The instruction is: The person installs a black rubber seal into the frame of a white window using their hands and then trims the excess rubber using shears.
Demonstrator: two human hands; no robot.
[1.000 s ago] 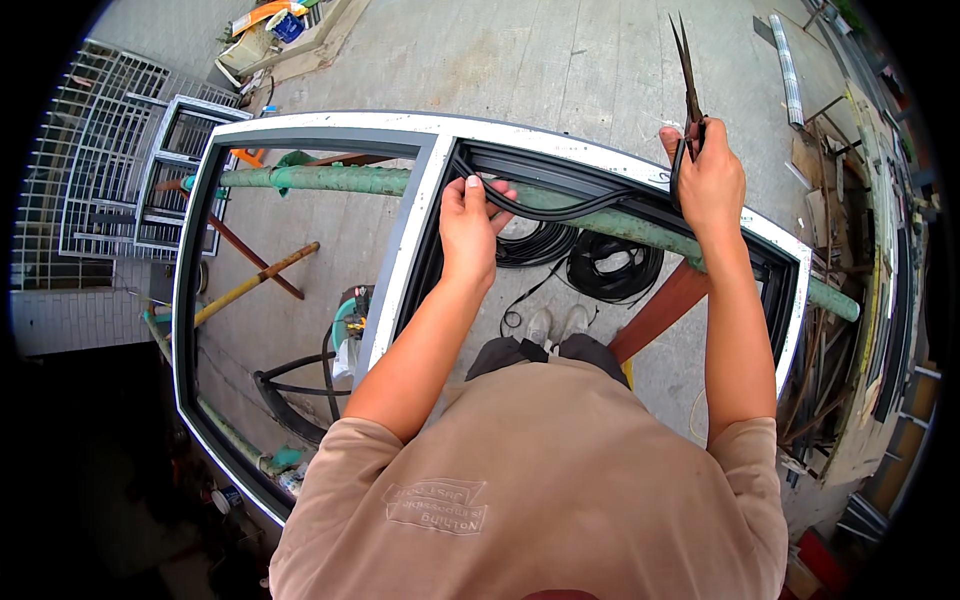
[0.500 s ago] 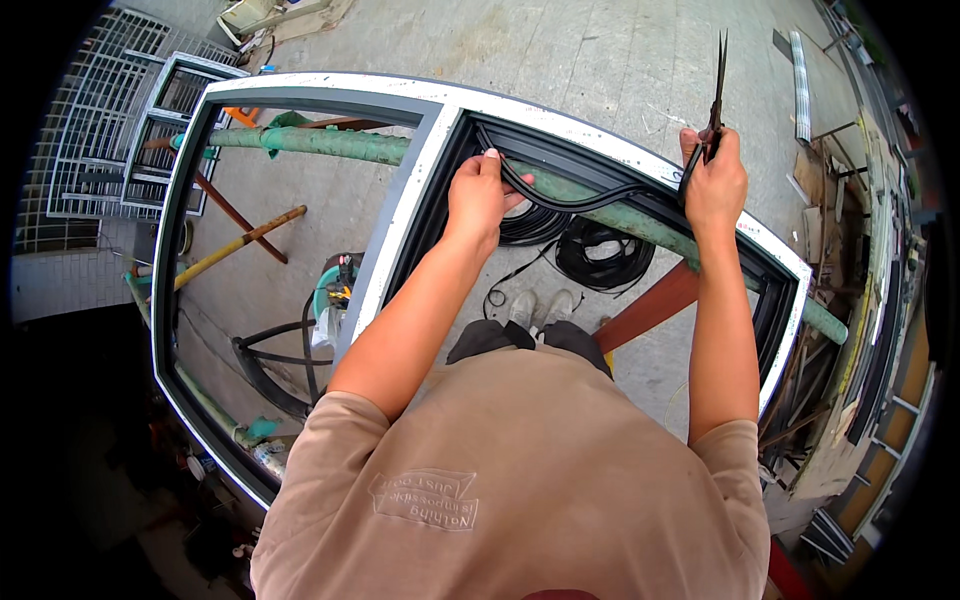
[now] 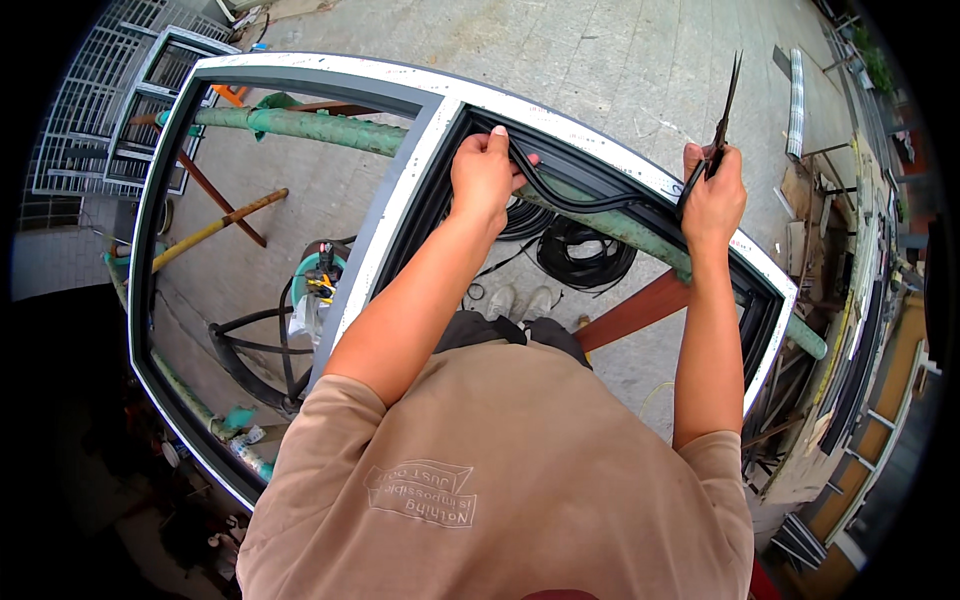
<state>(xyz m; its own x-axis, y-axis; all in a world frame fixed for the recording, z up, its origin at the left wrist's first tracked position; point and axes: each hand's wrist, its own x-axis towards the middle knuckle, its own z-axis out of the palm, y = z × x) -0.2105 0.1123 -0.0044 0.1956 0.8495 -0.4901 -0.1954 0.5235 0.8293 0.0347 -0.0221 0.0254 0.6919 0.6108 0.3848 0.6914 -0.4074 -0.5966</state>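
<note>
A window frame (image 3: 400, 84) with white-filmed faces lies across green pipes in front of me. Near the top left corner of its right-hand opening, my left hand (image 3: 484, 178) pinches a black rubber sealing strip (image 3: 560, 200). From those fingers the strip sags in a loose curve to the right, toward the far rail near my other hand. My right hand (image 3: 714, 200) grips black scissors (image 3: 722, 130), their blades pointing up and away from me. Whether that hand also touches the strip is hidden.
Below the opening, coils of black strip (image 3: 588, 252) lie on the concrete near my shoes. Green pipes (image 3: 320, 128) and a red-brown beam (image 3: 635, 315) run beneath the frame. A teal bucket (image 3: 300, 285) of tools stands left; metal grilles (image 3: 95, 110) lean far left.
My left hand has shifted slightly within the corner, still pinching the strip. The whole view has tilted a little. The scissors stay in my right hand.
</note>
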